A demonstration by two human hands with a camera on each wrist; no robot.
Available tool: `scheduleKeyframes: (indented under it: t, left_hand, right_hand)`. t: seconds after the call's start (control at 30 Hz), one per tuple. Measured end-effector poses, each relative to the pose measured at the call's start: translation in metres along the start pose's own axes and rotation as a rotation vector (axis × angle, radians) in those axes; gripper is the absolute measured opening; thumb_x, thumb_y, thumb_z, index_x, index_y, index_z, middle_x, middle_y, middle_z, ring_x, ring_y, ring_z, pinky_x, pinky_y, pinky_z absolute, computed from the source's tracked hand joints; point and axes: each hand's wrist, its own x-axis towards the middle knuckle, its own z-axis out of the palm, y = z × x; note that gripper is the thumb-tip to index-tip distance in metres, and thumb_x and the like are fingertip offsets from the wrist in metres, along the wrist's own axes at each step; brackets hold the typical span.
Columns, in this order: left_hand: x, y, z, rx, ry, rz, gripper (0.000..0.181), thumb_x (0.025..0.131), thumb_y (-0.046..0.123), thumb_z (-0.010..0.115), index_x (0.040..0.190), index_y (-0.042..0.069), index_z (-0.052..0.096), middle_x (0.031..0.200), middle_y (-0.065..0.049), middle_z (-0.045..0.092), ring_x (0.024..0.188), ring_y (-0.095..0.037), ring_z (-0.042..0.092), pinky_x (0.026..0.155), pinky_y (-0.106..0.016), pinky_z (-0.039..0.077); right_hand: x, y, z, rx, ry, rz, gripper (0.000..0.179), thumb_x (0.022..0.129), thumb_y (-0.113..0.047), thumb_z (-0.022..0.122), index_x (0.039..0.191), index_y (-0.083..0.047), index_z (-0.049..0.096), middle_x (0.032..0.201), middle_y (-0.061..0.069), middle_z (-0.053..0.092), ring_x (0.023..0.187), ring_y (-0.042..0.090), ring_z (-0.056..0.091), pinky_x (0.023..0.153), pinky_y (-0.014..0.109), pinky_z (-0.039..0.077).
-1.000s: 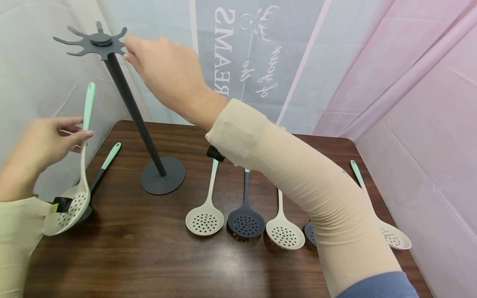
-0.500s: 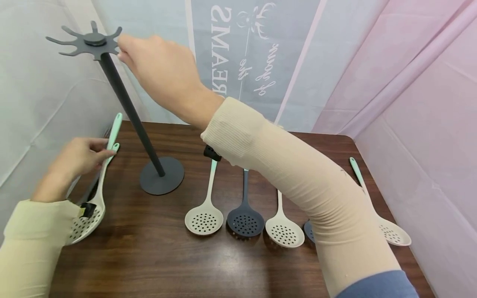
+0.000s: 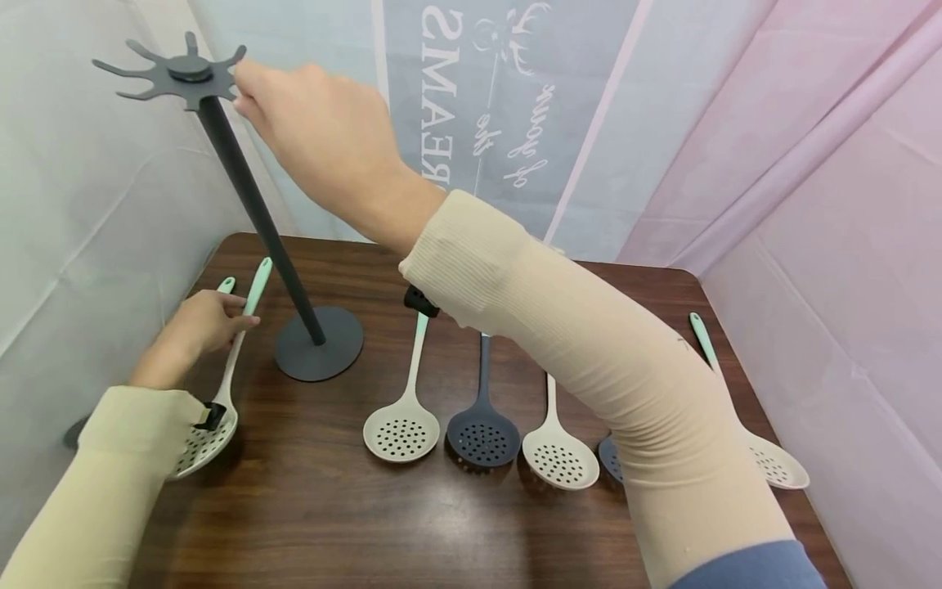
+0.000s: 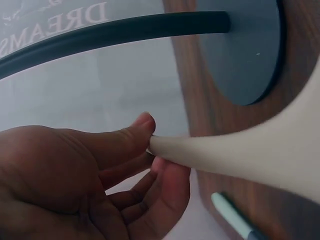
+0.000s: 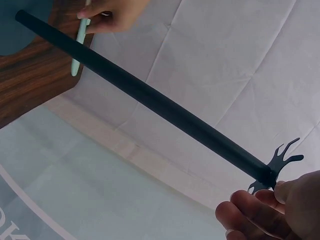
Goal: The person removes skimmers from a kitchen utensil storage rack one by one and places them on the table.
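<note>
At the table's left side, my left hand [image 3: 195, 335] pinches the handle of a white skimmer [image 3: 231, 372] with a mint grip; in the left wrist view the thumb and fingers [image 4: 172, 187] meet round its pale shaft [image 4: 200, 150]. The sleeve covers part of its perforated bowl, and I cannot tell whether it touches the table. My right hand [image 3: 331, 135] pinches the edge of the hooked top of a dark grey utensil stand [image 3: 250, 192], also seen in the right wrist view, where thumb and fingers [image 5: 242, 217] are at the hooks. The stand's hooks carry nothing.
Behind the left arm lies a grey skimmer, its mint handle [image 3: 226, 285] showing. White [image 3: 401, 429] and grey [image 3: 483, 438] skimmers lie in a row across the brown table [image 3: 331, 523], with another white skimmer [image 3: 780, 462] at the right edge. Cloth curtains surround the table.
My left hand has carried the white skimmer rightward and down, from above the grey skimmer to beside the stand's base. The right hand has stayed on the stand's top.
</note>
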Motion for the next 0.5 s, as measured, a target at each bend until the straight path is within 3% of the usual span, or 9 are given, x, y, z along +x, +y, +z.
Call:
scheduleKeyframes:
  t: [0.07,0.23,0.4,0.5]
  left_hand:
    - [0.002,-0.001,0.005,0.011,-0.007,-0.014,0.052,0.101,0.019,0.063,0.134,-0.019,0.050,0.084,-0.019,0.071,0.061,-0.021,0.066,0.060,-0.036,0.050]
    - [0.006,-0.002,0.017,0.003,-0.031,-0.065,0.054,0.101,0.018,0.063,0.136,-0.020,0.047,0.107,-0.030,0.069,0.065,-0.019,0.066,0.063,-0.038,0.053]
    - [0.008,-0.001,0.024,0.018,-0.048,-0.067,0.055,0.101,0.016,0.063,0.136,-0.022,0.046,0.088,-0.020,0.070,0.061,-0.018,0.061,0.064,-0.037,0.051]
    - [0.010,-0.001,0.027,0.025,-0.044,-0.075,0.055,0.101,0.017,0.063,0.137,-0.021,0.046,0.086,-0.019,0.070,0.059,-0.016,0.061,0.065,-0.038,0.052]
  right_hand:
    - [0.000,0.000,0.000,0.010,-0.002,0.000,0.025,0.110,-0.044,0.034,0.105,-0.030,0.054,0.076,-0.015,0.049,0.072,0.004,0.051,0.061,0.024,0.041]
    - [0.001,0.000,0.001,0.026,-0.008,-0.004,0.023,0.110,-0.044,0.035,0.101,-0.030,0.051,0.076,-0.014,0.048,0.073,0.004,0.050,0.062,0.024,0.042]
    - [0.000,0.000,0.001,0.016,-0.010,-0.008,0.025,0.110,-0.044,0.034,0.106,-0.030,0.054,0.076,-0.014,0.049,0.073,0.004,0.051,0.062,0.024,0.042]
    - [0.000,0.000,0.000,0.015,-0.012,-0.011,0.029,0.111,-0.044,0.034,0.113,-0.030,0.058,0.077,-0.014,0.049,0.073,0.004,0.051,0.063,0.024,0.043]
